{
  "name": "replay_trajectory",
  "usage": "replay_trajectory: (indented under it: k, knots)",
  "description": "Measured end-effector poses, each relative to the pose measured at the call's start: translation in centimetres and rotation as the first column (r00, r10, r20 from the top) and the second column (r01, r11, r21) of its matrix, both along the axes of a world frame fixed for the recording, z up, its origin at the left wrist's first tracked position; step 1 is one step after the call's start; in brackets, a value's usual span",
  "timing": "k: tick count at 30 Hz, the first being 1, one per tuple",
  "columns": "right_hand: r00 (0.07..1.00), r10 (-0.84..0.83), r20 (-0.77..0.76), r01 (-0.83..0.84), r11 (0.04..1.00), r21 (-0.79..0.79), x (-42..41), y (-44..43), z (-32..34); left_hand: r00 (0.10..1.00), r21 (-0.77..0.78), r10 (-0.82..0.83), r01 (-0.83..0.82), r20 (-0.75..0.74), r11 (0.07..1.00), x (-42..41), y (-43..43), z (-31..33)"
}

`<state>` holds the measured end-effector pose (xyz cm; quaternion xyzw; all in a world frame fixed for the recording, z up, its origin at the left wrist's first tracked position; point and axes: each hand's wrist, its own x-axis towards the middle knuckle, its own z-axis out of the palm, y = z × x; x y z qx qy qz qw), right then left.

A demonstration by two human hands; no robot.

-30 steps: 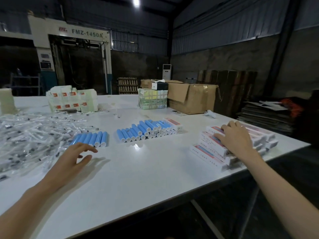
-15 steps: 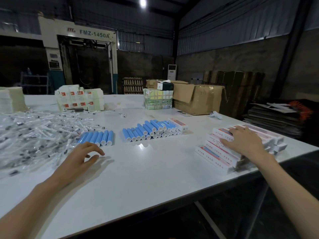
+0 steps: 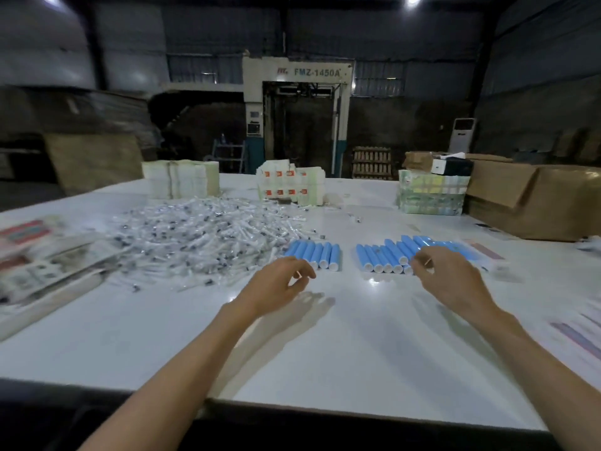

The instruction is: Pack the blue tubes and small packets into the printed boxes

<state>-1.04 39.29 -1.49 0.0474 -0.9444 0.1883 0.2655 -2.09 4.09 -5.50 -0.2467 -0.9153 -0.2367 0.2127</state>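
Observation:
Two rows of blue tubes lie on the white table [image 3: 325, 353]: a short row [image 3: 313, 254] and a longer row [image 3: 400, 253] to its right. A big heap of small clear packets [image 3: 201, 239] spreads out to the left. My left hand [image 3: 279, 284] hovers just in front of the short row, fingers loosely curled, holding nothing. My right hand [image 3: 448, 281] hovers at the near ends of the longer row, also loosely curled and empty. Blurred printed boxes [image 3: 39, 255] lie at the far left, and another printed box [image 3: 487, 253] lies right of the tubes.
Bundled white stacks [image 3: 180, 179] and red-marked cartons [image 3: 289, 183] stand at the back of the table. A green-wrapped bundle [image 3: 432, 193] and a brown cardboard box [image 3: 533, 200] sit at the back right. Printed flat sheets [image 3: 579, 336] lie at the right edge.
The view has swung left. My right hand left the stack of printed boxes and came to the longer tube row. My left hand moved up close to the short tube row.

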Motion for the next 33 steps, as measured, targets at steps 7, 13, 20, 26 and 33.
replay_trajectory:
  k: [7, 13, 20, 26, 33]
  knots:
    - [0.947, 0.319, 0.040, -0.316, 0.947, -0.064, -4.5, -13.0, -4.2, 0.943, -0.032, 0.333, -0.332, 0.018, 0.943, 2.3, -8.7, 0.1]
    - [0.909, 0.415, -0.030, -0.398, 0.844, -0.360, -6.7, -14.5, -7.3, 0.734, -0.114, 0.675, -0.679, -0.078, 0.725, 4.6, -19.2, 0.6]
    - [0.893, 0.447, -0.054, -0.416, 0.773, -0.478, -7.3, -14.4, -7.6, 0.480, -0.232, 0.830, -0.874, -0.286, 0.426, 5.6, -27.3, 5.1]
    - [0.856, 0.515, -0.049, -0.468, 0.731, -0.496, -6.9, -14.4, -7.6, 0.388, -0.429, 0.901, -0.859, -0.194, 0.278, 4.0, -31.5, 7.1]
    - [0.844, 0.534, -0.045, -0.481, 0.719, -0.502, -7.5, -14.4, -7.8, 0.362, -0.468, 0.893, -0.859, -0.269, 0.208, 3.1, -32.6, 5.1]
